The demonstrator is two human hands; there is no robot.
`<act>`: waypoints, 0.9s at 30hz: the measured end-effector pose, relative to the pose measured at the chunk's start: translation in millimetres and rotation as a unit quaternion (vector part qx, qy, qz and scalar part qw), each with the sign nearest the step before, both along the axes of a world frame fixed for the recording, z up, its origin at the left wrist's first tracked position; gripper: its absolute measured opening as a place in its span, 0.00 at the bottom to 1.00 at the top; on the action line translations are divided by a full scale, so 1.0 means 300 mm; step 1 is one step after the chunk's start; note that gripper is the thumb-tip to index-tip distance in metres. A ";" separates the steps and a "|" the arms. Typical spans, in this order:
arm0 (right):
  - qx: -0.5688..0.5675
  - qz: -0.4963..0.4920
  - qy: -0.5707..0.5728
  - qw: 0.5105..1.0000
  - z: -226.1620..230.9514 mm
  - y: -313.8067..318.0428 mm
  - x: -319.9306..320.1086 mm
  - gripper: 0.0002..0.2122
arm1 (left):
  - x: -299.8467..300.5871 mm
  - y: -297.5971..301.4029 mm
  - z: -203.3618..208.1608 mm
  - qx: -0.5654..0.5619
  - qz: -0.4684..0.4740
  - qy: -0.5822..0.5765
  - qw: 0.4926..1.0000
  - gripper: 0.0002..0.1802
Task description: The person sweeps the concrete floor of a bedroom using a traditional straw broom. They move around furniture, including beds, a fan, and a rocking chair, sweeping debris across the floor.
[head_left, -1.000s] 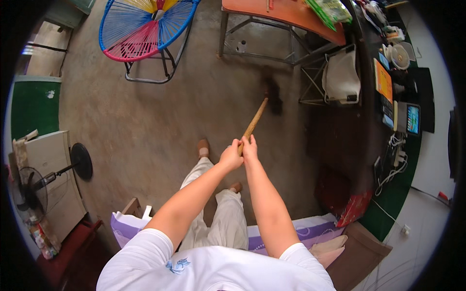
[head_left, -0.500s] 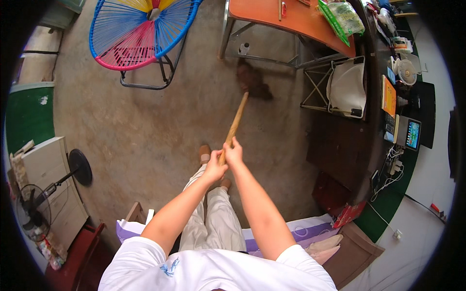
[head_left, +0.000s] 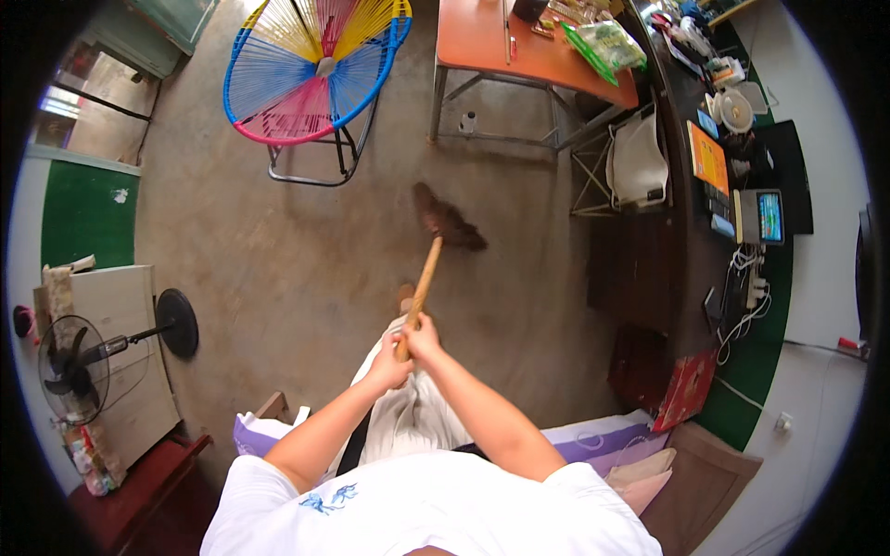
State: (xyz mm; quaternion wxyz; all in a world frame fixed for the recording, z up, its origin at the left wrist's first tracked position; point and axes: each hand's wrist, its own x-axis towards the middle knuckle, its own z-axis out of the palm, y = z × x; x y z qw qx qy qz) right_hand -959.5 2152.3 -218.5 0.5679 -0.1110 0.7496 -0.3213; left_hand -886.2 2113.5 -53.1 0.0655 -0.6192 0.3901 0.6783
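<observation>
A mop with a long wooden handle (head_left: 427,275) and a dark brown, blurred head (head_left: 446,222) slants away from me, its head on the concrete floor (head_left: 278,269). My left hand (head_left: 389,369) is wrapped round the near end of the handle. Just above it, my right hand (head_left: 424,339) grips the same handle. The end of the handle past my left hand is hidden. One brown shoe (head_left: 406,295) shows beside the handle, below the mop head.
A round corded chair (head_left: 278,88) stands far left, an orange table (head_left: 501,37) far right with a bottle (head_left: 467,122) beneath. A white folding chair (head_left: 638,165) adjoins the long dark desk (head_left: 681,269). At left is a standing fan (head_left: 79,366); a cushioned seat (head_left: 593,435) lies behind me.
The mop head has been drawn back from near the table towards my feet and a little left. Both hands came nearer my body, still on the handle. The whole view has shifted.
</observation>
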 end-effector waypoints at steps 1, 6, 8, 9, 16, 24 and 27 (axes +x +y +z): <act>-0.020 -0.005 0.052 0.998 0.004 0.036 -0.026 0.27 | -0.009 0.046 -0.044 -0.029 -0.014 0.013 0.999 0.28; 0.064 -0.153 -0.101 0.981 0.035 0.207 -0.113 0.29 | -0.051 0.259 -0.196 -0.006 -0.012 0.036 0.999 0.28; 0.086 -0.169 -0.187 0.964 0.035 0.267 -0.076 0.27 | -0.023 0.313 -0.168 0.001 -0.052 0.006 0.999 0.28; 0.090 -0.150 -0.206 0.963 0.040 0.299 -0.035 0.21 | 0.033 0.360 -0.219 -0.034 -0.094 -0.017 0.995 0.29; 0.169 0.024 -0.332 0.928 0.169 0.301 0.174 0.09 | 0.227 0.409 -0.015 -0.073 -0.179 -0.141 0.971 0.30; 0.153 -0.085 -0.259 0.950 0.271 0.422 0.049 0.03 | 0.160 0.482 -0.013 -0.117 -0.289 -0.040 0.949 0.24; 0.187 -0.158 -0.204 0.948 0.164 0.481 0.037 0.07 | 0.144 0.512 -0.120 -0.144 -0.337 -0.019 0.930 0.25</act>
